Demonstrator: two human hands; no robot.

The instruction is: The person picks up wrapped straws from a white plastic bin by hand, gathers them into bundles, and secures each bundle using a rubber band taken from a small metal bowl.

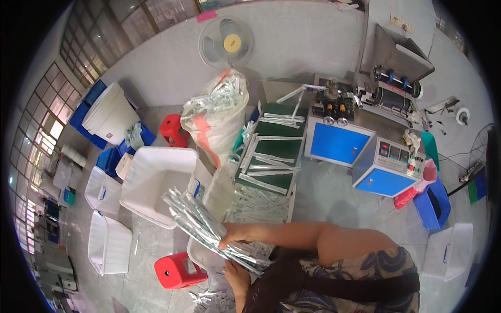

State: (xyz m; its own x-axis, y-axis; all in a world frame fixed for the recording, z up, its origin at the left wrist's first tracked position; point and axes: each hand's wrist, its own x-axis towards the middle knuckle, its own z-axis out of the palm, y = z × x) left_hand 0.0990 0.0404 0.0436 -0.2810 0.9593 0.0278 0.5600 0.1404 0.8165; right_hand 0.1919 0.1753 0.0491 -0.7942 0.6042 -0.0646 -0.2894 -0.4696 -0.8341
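A thick bundle of long, thin, white wrapped sticks [201,221] with green marks lies slantwise across both my hands. My right hand [234,236] is closed around its middle from above, the arm reaching in from the right. Lower down, my left hand [238,277] grips the bundle near its near end; some of its fingers are hidden. Under the bundle is a white bin [197,254], mostly covered by it and my arms. More loose wrapped sticks [258,203] lie in a tray just beyond my right forearm.
A large white tub [159,151] stands beyond the bundle's far end. Red stools [175,271] sit left of me. A green conveyor belt [274,151] carries sticks from a blue-doored machine [334,141]. A tall sack [216,115] of sticks and a fan [225,43] stand farther back.
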